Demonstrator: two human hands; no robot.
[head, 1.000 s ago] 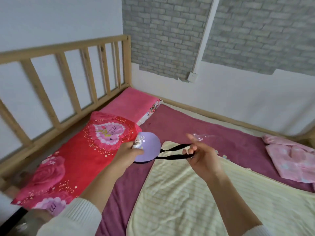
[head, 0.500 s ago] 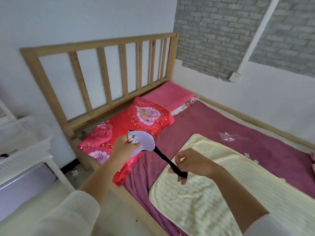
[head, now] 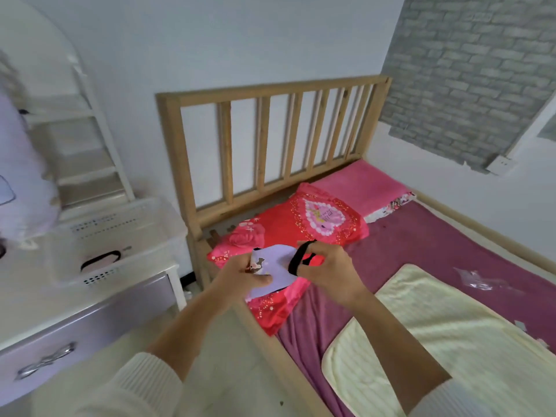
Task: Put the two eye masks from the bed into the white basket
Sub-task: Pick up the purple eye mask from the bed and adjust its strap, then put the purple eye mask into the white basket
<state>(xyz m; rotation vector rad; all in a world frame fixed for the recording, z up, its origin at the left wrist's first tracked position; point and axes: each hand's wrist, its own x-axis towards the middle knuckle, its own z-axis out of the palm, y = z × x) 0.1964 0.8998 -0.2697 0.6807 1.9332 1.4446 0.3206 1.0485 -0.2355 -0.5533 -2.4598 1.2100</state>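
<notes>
A lilac eye mask (head: 275, 267) with a black strap is held in the air over the bed's near corner. My left hand (head: 240, 278) pinches its left end, where a small cartoon print shows. My right hand (head: 326, 270) grips the black strap (head: 296, 260) at its right end. The white basket (head: 144, 236) stands on a white bedside cabinet to the left of both hands. A pale pink eye mask with black edging (head: 100, 261) lies inside the basket.
The wooden headboard (head: 288, 139) rises between basket and bed. A red pillow (head: 301, 227) and a pink pillow (head: 361, 183) lie at the head. A cream blanket (head: 436, 341) covers the purple sheet (head: 421, 245). A white shelf (head: 90, 145) stands behind the basket.
The view has swung left, bringing the basket and cabinet into sight. Both hands have carried the lilac mask left, off the mattress centre, and drawn close together with the strap gathered.
</notes>
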